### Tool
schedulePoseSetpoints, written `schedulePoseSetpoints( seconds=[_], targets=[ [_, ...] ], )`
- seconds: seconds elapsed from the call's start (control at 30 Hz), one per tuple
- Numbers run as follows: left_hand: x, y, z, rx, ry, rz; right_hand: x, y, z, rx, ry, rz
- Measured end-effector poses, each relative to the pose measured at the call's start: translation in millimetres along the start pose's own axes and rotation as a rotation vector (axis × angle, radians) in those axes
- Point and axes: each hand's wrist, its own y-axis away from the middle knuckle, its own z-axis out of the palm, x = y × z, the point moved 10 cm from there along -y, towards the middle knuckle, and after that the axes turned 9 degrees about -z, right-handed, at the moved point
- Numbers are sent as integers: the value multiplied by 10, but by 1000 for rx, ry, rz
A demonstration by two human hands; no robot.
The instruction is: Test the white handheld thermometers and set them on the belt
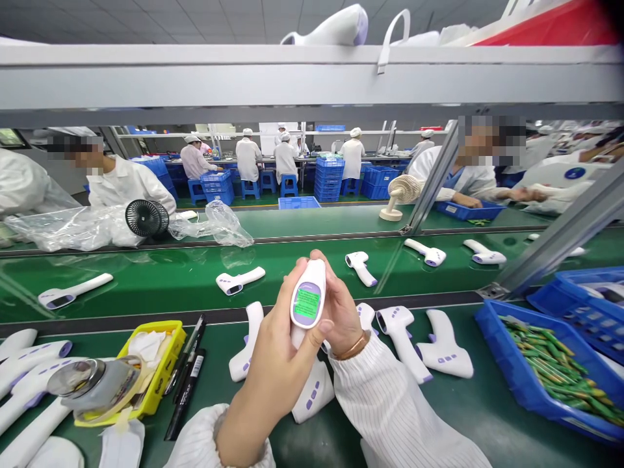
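Note:
Between both hands, a white and lilac forehead thermometer point(308, 305) is held up with its lit green screen facing me; the text on it is too small to read. My left hand point(280, 344) wraps its left side. My right hand point(344, 312) closes round the other side, the thumb near the lower edge of the screen. Just below my hands lies another thermometer point(314, 393) with purple buttons, partly hidden by my left wrist. More of them rest on the green bench nearby: one at the left point(247, 344), two at the right point(402, 341) point(446, 344).
Several thermometers lie spaced along the green belt point(160, 276). At left are a yellow tray point(168, 364), a glass bottle point(104, 383), black markers point(185, 390) and piled thermometers point(29, 370). A blue bin point(502, 370) holds green-wrapped sticks. Co-workers sit beyond; a shelf point(312, 81) crosses overhead.

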Motion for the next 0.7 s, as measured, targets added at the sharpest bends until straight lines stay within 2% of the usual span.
schedulePoseSetpoints(
  seconds=[0.27,0.7],
  targets=[
    [-17,-13,-16,2,-19,-27,18,-19,-26,-10,1,-3],
    [-93,7,-54,14,7,-123,18,13,20,-134,97,-2]
  ],
)
